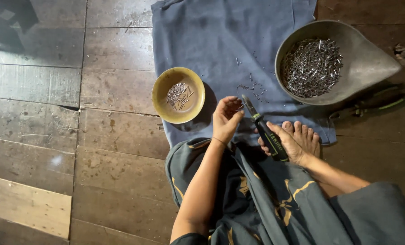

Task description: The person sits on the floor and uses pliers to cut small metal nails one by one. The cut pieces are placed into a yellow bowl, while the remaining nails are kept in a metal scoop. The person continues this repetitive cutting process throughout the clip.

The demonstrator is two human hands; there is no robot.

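Fingertips (235, 105) of your left hand (225, 119) are drawn narrow, pinched on what looks like a thin metal pin (241, 107), too small to make out clearly, and they hold it right at the nose of the pliers (264, 129). Your right hand (287, 144) is wrapped shut round the black-and-green handles just beside your bare toes (302, 132); whether the plier nose is closed on the pin cannot be told from this view. To do this well, I would judge, keep the pinch close to the pin's end so your fingertips stay clear of the bite, and squeeze the handles steadily, not in a jerk, so the piece does not spring away. Just beyond your fingertips a few loose pins (252, 87) lie scattered on the blue cloth (202, 41); work above the cloth so anything dropped lands there and not in the gaps of the wooden floor (53, 113). To the left of the pinch, near at hand, sits the small yellow bowl (161, 88) with a thin layer of pins in it. Farther off, up and to the right of the pliers, is the big grey metal pan (370, 59), holding a heap of pins. A second green-handled tool (375, 105) lies partly under that pan's edge, well apart from both hands.
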